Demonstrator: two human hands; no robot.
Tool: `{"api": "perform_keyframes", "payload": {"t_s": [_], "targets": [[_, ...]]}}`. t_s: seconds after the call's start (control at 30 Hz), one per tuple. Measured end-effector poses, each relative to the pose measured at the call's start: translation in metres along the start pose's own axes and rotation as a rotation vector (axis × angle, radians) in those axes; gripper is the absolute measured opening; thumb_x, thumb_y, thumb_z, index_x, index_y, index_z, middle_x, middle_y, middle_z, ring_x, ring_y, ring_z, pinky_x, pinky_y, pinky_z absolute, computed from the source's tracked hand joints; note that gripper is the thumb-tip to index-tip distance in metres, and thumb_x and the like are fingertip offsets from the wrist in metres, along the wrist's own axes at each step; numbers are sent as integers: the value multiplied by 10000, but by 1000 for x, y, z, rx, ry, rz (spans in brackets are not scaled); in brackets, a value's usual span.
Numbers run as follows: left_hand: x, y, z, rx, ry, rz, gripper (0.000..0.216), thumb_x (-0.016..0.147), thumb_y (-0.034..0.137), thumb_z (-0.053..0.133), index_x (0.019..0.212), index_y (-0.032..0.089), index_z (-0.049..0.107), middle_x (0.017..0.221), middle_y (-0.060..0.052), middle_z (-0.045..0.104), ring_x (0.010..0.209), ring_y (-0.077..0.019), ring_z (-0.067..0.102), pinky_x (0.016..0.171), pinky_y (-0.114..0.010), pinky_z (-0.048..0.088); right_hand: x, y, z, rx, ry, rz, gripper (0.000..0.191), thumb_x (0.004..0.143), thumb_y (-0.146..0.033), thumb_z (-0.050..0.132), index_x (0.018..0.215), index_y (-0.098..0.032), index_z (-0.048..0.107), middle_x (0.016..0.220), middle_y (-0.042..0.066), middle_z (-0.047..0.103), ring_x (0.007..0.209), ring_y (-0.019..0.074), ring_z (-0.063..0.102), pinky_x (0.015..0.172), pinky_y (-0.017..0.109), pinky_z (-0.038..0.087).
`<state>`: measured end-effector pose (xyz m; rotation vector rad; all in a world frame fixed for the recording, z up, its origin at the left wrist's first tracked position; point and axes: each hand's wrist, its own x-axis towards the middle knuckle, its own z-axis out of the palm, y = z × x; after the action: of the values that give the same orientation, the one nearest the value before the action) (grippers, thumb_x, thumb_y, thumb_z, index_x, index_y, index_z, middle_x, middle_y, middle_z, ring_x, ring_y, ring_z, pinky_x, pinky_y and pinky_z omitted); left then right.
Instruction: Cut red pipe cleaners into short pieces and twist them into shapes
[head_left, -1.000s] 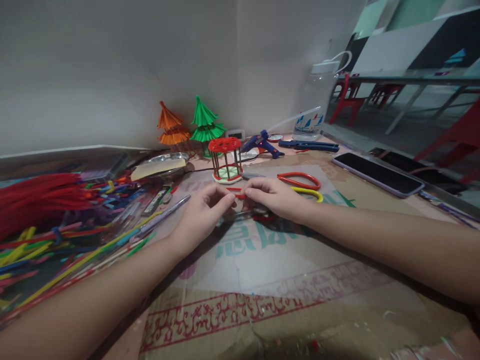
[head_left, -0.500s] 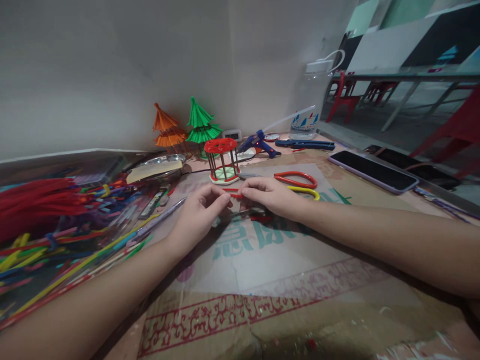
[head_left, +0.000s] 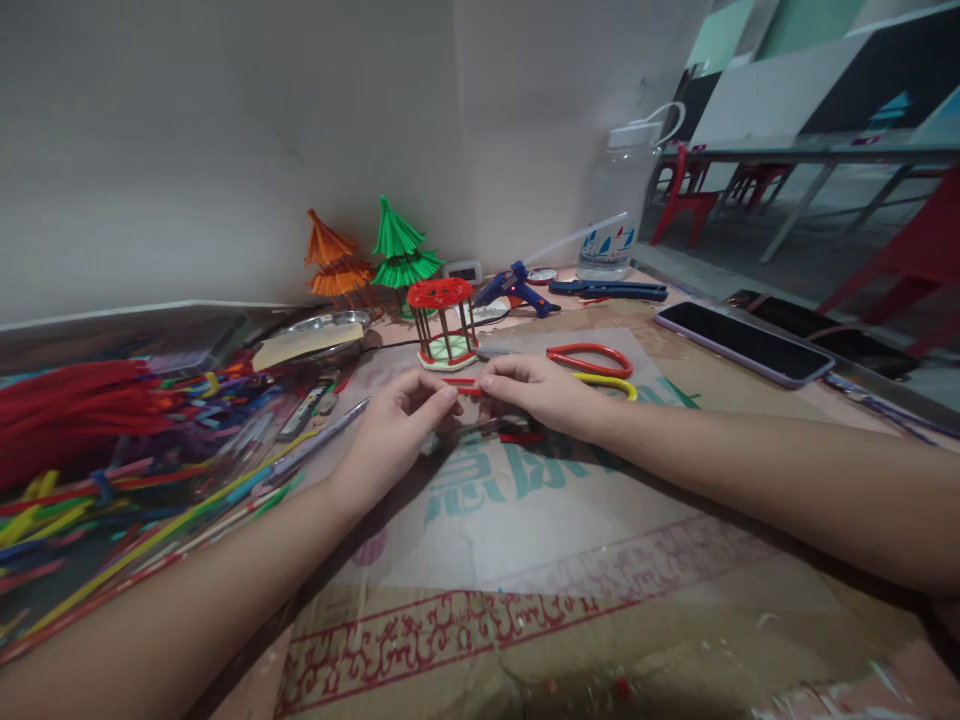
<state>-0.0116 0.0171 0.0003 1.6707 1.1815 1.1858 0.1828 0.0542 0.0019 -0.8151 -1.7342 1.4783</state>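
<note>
The left hand (head_left: pixel 396 425) and the right hand (head_left: pixel 537 390) met fingertip to fingertip low over the worktop (head_left: pixel 585 560). Each was pinched closed on one end of a short red straw piece (head_left: pixel 469 383), which spanned the small gap between them. Just beyond the hands stood a small red pavilion model (head_left: pixel 442 322). Scissors (head_left: pixel 592 362) lay just beyond the right hand, and a heap of coloured straws (head_left: pixel 112 470) spread out past the left hand.
</note>
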Motion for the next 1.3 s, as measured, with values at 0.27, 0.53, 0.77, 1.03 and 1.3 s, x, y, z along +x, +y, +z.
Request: {"api": "perform_keyframes", "payload": {"t_s": [0.27,0.53,0.77,1.03,1.3], "targets": [[0,1,-1,-2,-1,-4,187,870,326,660,768,177,609,694,21,658,594,-95,568,574,-212,431,1,-2,0,-12,-17,20,152,913,-208,587,773,-178,639,642,-10,661,605,112,620,620,241,518],[0,1,1,9,-1,-12,205,867,358,649,778,179,605,714,6,665,604,-111,572,569,-226,426,0,-7,0,-35,-10,37,165,923,-198,564,778,-178,639,648,-14,657,616,106,625,632,230,518],[3,9,-11,512,-146,67,288,900,415,551,743,186,626,726,-20,672,682,-173,607,627,-277,427,-3,-5,1,-297,79,8,136,895,-269,610,797,-177,631,694,10,691,607,119,620,567,225,469],[18,30,-53,1058,-260,81,337,920,424,483,928,229,759,924,-50,763,802,-244,665,654,-306,418,-1,0,-2,-578,180,-70,213,933,-316,522,837,-181,658,698,19,697,603,143,609,554,254,424],[32,1,-66,1102,-189,263,284,924,303,504,1016,215,758,1034,-84,761,948,-268,672,818,-345,473,-1,-3,-9,-946,125,-144,143,896,-277,585,855,-200,698,788,28,705,689,165,588,596,273,364]]}}
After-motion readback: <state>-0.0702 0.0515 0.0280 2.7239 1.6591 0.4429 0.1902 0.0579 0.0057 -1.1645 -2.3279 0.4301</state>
